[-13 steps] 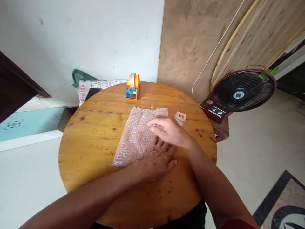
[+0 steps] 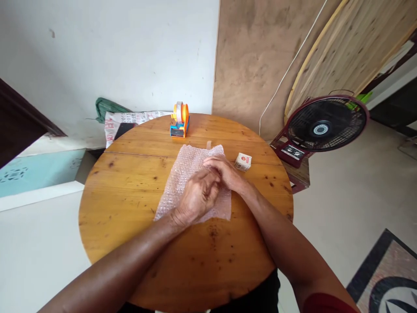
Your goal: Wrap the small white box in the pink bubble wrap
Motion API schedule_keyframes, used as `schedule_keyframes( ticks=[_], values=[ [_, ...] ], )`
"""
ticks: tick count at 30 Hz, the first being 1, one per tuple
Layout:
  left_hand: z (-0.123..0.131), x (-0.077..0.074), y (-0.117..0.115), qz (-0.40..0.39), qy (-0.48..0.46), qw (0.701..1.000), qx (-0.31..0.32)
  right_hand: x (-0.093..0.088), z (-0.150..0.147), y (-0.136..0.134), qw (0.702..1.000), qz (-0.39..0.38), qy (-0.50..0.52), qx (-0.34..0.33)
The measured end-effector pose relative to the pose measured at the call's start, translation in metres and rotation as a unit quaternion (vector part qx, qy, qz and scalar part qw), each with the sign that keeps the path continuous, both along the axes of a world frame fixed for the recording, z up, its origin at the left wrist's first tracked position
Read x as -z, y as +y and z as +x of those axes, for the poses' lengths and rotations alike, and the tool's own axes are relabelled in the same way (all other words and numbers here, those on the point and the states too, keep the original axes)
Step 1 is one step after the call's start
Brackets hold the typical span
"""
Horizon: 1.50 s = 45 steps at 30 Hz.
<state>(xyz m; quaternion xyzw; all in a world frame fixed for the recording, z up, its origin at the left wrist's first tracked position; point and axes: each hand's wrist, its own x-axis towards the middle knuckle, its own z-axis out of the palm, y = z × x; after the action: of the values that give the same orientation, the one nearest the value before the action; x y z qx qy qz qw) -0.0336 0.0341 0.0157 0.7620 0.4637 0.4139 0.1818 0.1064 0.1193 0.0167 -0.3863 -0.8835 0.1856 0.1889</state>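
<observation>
A sheet of bubble wrap (image 2: 182,178) lies flat on the round wooden table (image 2: 130,195). My left hand (image 2: 195,198) rests on the middle of the sheet with its fingers curled. My right hand (image 2: 224,171) meets it from the right, fingers bent and pressed down on the wrap near the left hand's fingertips. What lies under the fingers is hidden. A small white and red box (image 2: 243,161) stands on the table just right of my right hand. A short strip of tape (image 2: 209,144) pokes up at the sheet's far edge.
An orange and blue tape dispenser (image 2: 180,119) stands at the table's far edge. A dark red floor fan (image 2: 322,126) stands to the right, with wooden boards leaning behind it. A printed bag (image 2: 130,119) and green cloth (image 2: 106,108) lie behind the table on the left.
My left hand has moved up from the sheet's near right corner onto its middle. My right hand has come down to meet it. The sheet's near right part now lies uncovered.
</observation>
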Motion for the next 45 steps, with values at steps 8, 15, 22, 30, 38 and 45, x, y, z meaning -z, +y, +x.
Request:
schedule_keyframes(
  ticks=[8,15,22,30,38,45],
  values=[
    [-0.015,0.023,0.02,-0.047,0.228,0.967,-0.107,0.022,0.001,0.01,0.996,0.067,0.043,-0.032],
    [-0.017,0.013,0.007,-0.091,0.29,0.941,-0.147,0.013,0.011,0.01,0.996,0.066,-0.049,0.029],
    [-0.02,0.009,0.007,-0.11,0.305,0.931,-0.166,0.008,0.011,0.007,0.993,0.07,-0.087,0.033],
    [-0.017,0.01,0.008,-0.166,0.349,0.906,-0.171,-0.008,-0.001,-0.011,0.986,0.112,-0.122,-0.003],
    [-0.025,0.001,0.01,-0.218,0.358,0.9,-0.122,-0.013,0.019,-0.002,0.981,-0.007,-0.189,-0.05],
    [-0.049,-0.003,0.022,-0.196,0.325,0.916,-0.129,-0.015,0.023,0.002,0.973,-0.05,-0.219,-0.061]
  ],
)
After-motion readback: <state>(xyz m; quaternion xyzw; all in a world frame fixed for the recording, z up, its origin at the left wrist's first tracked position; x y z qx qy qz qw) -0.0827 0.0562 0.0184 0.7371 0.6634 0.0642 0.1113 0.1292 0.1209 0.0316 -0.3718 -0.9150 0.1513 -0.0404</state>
